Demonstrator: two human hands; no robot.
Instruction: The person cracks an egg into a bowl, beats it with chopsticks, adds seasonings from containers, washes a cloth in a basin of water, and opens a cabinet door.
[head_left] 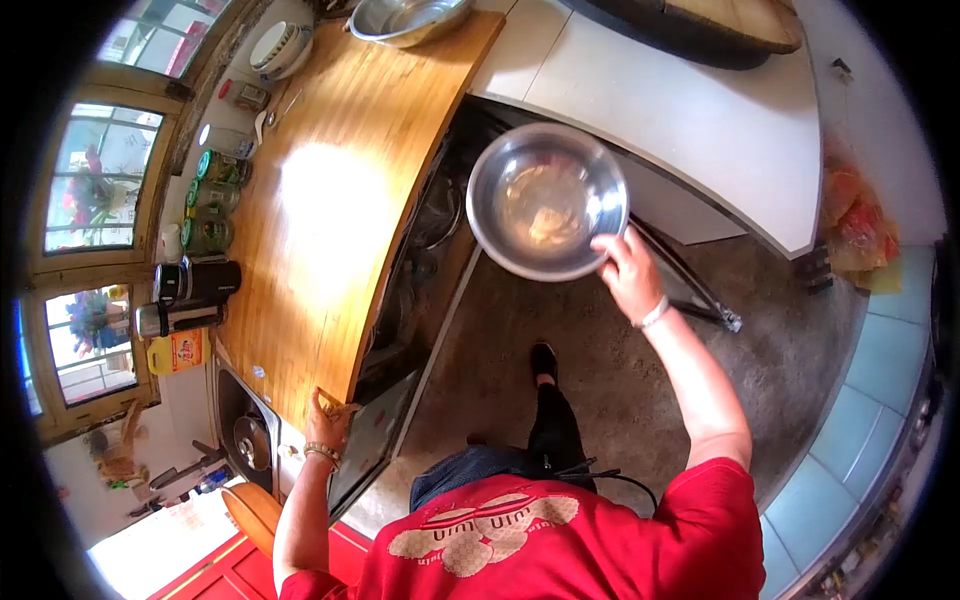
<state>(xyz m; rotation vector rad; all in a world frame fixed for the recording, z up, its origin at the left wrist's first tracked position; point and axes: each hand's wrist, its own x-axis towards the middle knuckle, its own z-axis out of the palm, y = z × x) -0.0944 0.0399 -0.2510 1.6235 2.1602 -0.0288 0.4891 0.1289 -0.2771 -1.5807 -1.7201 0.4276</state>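
Note:
My right hand (pixel 630 275) grips the rim of a shiny steel bowl (pixel 490 215), thumb over the edge. The bowl is held above the floor beside the open cabinet, and its inside faces up toward me. Reflections make it hard to tell whether anything lies in it. My left hand (pixel 328 428) is closed around the near corner of the wooden countertop (pixel 345 250); some of its fingers are hidden. Under the countertop, the dark cabinet (pixel 400 290) holds pots or bowls that show only dimly.
An open cabinet door (pixel 375 435) stands near my left arm. Jars (pixel 210 235), a thermos (pixel 165 320) and a yellow jug (pixel 180 352) line the window side. A sink (pixel 245 425) is at left. Another metal basin (pixel 410 22) sits at the far end, near a white counter (pixel 670 110).

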